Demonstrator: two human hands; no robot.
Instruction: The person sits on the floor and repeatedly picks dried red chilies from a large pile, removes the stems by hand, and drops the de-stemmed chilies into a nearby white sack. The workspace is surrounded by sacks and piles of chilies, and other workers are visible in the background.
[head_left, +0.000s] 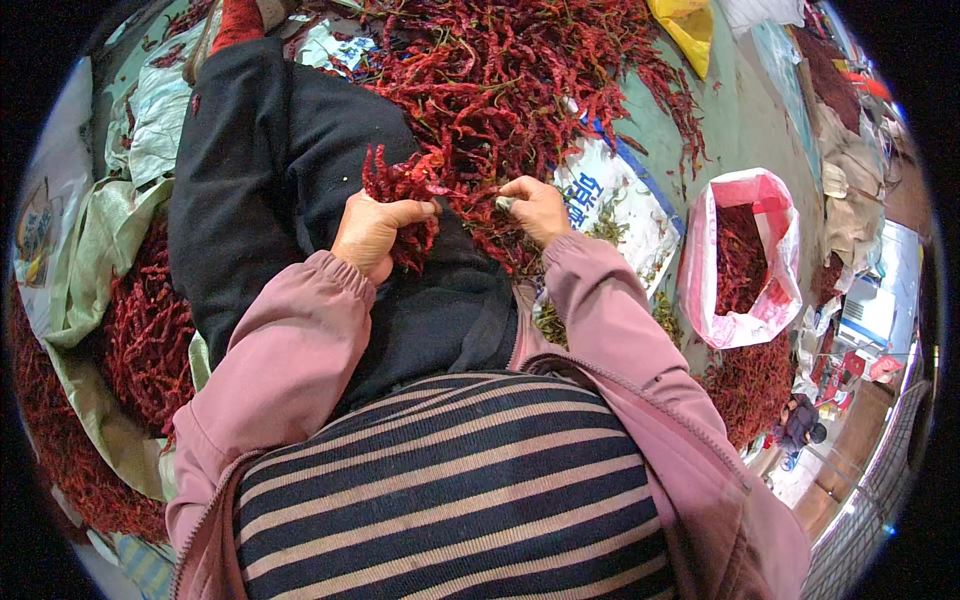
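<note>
My left hand (385, 229) is closed around a bunch of dried red chili peppers (401, 180) above my dark trousers. Close by on the right, my right hand (534, 210) has thumb and fingertips pinched together at the edge of the chilies; something pale or dark covers one fingertip. Whether a stem or pepper lies between those fingers cannot be told. A large heap of dried red chilies (517, 82) spreads in front of me and reaches down between my hands. Beside my right wrist, greenish stems (607, 229) lie on a white and blue printed sack (637, 202).
On the right stands an opened pink and white woven sack (701, 277) with chilies inside. A pale green sack (82, 292) holding chilies is at my left. A yellow bag (688, 34) lies at the top. Far right, a person (797, 427) is low down among other goods.
</note>
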